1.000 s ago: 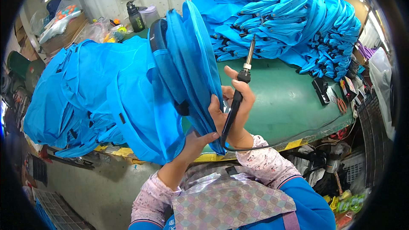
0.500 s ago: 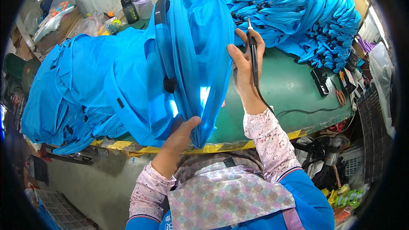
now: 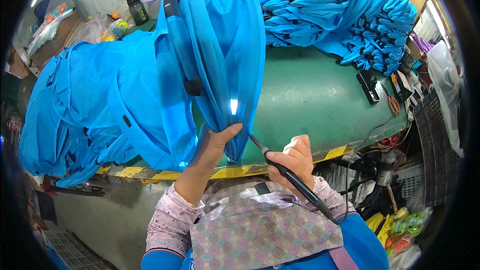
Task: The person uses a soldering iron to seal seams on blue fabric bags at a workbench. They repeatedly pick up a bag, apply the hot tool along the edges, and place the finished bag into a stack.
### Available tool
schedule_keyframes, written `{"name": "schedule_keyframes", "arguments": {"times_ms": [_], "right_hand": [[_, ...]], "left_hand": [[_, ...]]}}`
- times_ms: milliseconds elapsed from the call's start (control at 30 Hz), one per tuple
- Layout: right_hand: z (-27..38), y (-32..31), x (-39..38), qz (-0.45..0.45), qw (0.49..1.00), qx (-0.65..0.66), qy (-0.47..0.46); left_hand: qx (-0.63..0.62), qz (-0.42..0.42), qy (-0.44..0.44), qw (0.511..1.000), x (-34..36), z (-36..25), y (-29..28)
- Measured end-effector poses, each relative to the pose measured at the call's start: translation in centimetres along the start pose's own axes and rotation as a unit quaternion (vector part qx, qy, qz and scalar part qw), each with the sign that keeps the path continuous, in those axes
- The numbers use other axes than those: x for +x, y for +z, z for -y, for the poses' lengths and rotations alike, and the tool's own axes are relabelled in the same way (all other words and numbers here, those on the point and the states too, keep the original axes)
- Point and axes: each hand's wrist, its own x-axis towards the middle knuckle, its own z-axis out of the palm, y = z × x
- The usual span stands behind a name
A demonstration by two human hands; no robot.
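Note:
My left hand [image 3: 214, 146] is closed round the lower part of a standing blue fabric piece [image 3: 236, 55], thumb on the near side. The piece has curved, piped edges, a black strip along its top left and a small black tab. In my right hand [image 3: 294, 161] is a black soldering iron [image 3: 303, 189], gripped like a pen with its cord trailing down by the sleeve. The iron's metal tip points up and left, at or just beside the fabric's lower right edge; whether it touches I cannot tell.
More blue fabric [image 3: 90, 95] is heaped at left on the green table [image 3: 310, 100], with a bundled stack [image 3: 310, 5] at the back. Pliers [image 3: 393, 104] and a black box [image 3: 369, 87] lie at right. A dark bottle [image 3: 136, 9] stands at back left. Yellow-black tape [image 3: 232, 172] marks the table's front edge.
My right hand has come down and nearer from the fabric's upper right edge, and the iron's tip now points at its lower edge. My left hand keeps its hold.

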Motion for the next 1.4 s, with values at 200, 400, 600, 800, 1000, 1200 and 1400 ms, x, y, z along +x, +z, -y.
{"name": "schedule_keyframes", "arguments": {"times_ms": [200,400,600,800,1000,1200,1400], "right_hand": [[-0.5,1.1,0.4,-0.017,0.998,-0.049,-0.034],[-2.0,1.9,0.3,-0.019,0.999,-0.044,0.004],[-1.3,1.3,-0.5,-0.145,0.962,0.156,0.168],[-4.6,5.2,4.0,-0.085,0.996,0.002,0.021],[-7.8,6.4,2.3,-0.013,0.999,-0.047,0.003],[-3.3,7.9,2.8,-0.027,0.987,0.135,0.087],[-3.3,8.3,2.2,-0.018,0.994,0.097,0.056]], "left_hand": [[0.026,-0.033,0.022,0.999,0.2,0.6,0.3],[-0.001,-0.020,0.035,0.999,0.2,1.1,1.0],[0.019,-0.046,0.046,0.998,0.3,1.5,0.7],[0.120,-0.153,0.114,0.974,-1.9,0.9,1.9],[-0.081,-0.168,0.122,0.975,-3.7,1.8,-0.3],[-0.132,-0.054,0.008,0.990,-3.8,1.5,-0.5],[-0.169,-0.115,0.042,0.978,-2.6,2.6,1.4]]}}
